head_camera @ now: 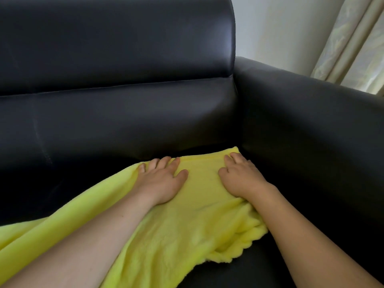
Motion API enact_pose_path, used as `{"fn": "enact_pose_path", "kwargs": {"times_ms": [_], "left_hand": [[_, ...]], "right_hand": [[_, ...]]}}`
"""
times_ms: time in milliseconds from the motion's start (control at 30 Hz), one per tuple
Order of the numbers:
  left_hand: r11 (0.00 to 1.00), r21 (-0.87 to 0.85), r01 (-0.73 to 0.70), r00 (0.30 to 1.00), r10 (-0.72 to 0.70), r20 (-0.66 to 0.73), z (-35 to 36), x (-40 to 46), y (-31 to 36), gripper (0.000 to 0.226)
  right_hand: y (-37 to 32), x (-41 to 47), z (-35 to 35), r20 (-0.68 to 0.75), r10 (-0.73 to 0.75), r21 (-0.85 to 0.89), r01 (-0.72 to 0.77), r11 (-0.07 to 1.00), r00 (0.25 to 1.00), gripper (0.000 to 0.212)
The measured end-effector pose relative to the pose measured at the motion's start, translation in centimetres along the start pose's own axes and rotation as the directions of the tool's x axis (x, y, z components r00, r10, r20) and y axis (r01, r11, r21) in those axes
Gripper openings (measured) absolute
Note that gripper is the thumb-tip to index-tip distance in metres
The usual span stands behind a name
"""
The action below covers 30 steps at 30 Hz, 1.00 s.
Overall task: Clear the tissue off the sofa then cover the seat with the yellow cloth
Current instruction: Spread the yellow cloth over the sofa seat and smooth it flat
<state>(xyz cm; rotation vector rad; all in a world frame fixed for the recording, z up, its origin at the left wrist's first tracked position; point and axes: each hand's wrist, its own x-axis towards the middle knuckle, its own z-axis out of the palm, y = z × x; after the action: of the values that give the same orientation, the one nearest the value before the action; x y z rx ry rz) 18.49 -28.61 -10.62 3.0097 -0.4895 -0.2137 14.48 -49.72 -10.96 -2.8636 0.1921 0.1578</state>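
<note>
- Both hands, left hand (164, 179) and right hand (239, 175), press flat with fingers spread on the yellow cloth (187, 225) beneath them.
- The cloth bunches behind the right wrist; smoothing outward across the sofa (124, 121) seat would likely flatten it.

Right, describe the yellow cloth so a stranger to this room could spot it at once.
Start at the black leather sofa and go down to its seat, in the corner by the armrest. The yellow cloth lies spread there, with the left hand and right hand pressed flat on it. It is the only bright, fleecy thing against the dark leather.
</note>
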Motion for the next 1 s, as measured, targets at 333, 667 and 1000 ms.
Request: {"fn": "enact_pose_path", "kwargs": {"times_ms": [333, 667, 1000], "left_hand": [[0.980, -0.048, -0.195, 0.962, 0.181, -0.206, -4.6, -4.9, 4.5, 0.042], [0.977, 0.090, -0.192, 0.928, 0.151, 0.341, -5.9, -20.6, 4.3, 0.027], [0.895, 0.445, -0.029, 0.943, 0.172, -0.284, -2.9, -20.4, -3.3, 0.037]], "right_hand": [[1.0, 1.5, 0.2, 0.007, -0.011, 0.050, 0.010, 0.999, 1.000, 0.062], [1.0, 1.3, 0.4, -0.046, -0.004, 0.047, 0.006, 0.999, 0.999, 0.062], [-5.6, -6.7, -1.5, -0.547, -0.134, -0.066, 0.117, 0.991, 0.827, 0.030]]}}
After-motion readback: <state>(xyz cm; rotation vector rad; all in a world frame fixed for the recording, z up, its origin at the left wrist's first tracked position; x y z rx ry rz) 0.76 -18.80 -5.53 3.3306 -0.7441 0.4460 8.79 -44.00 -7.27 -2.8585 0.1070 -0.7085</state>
